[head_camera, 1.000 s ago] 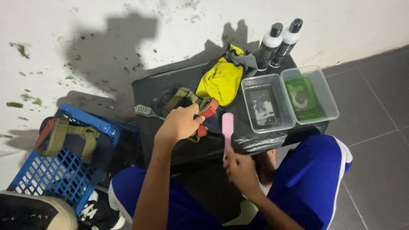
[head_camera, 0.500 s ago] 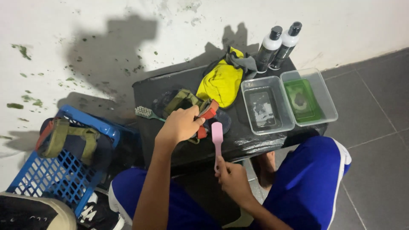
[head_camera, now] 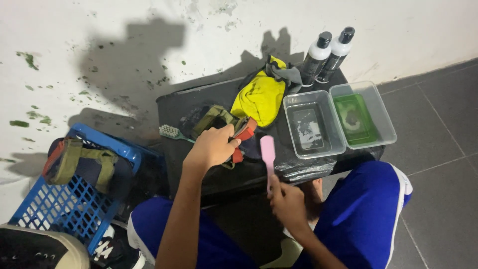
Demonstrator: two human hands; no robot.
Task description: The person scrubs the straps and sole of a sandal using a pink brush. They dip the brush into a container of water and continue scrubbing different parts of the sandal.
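Head view: left hand (head_camera: 213, 147) was closed around an olive-and-red sandal (head_camera: 226, 130), pinning it to the black low table (head_camera: 174, 107). Right hand (head_camera: 287, 201) was wrapped around the handle of a pink brush (head_camera: 268, 152), head up, just beside the sandal and not touching it. A green-handled brush (head_camera: 172, 132) lay on the table left of the sandal. Yellow cloth (head_camera: 261, 97) sat behind, two bottles (head_camera: 326, 55) at the wall, a clear tub (head_camera: 311, 124) and a second tub with a green pad (head_camera: 361, 117) to the right. Blue basket (head_camera: 64, 199) with more footwear stood on the floor, left.

Judgement: scrubbing would go best with the sandal held flat and firm, bristles turned down, short strokes away from the holding fingers.
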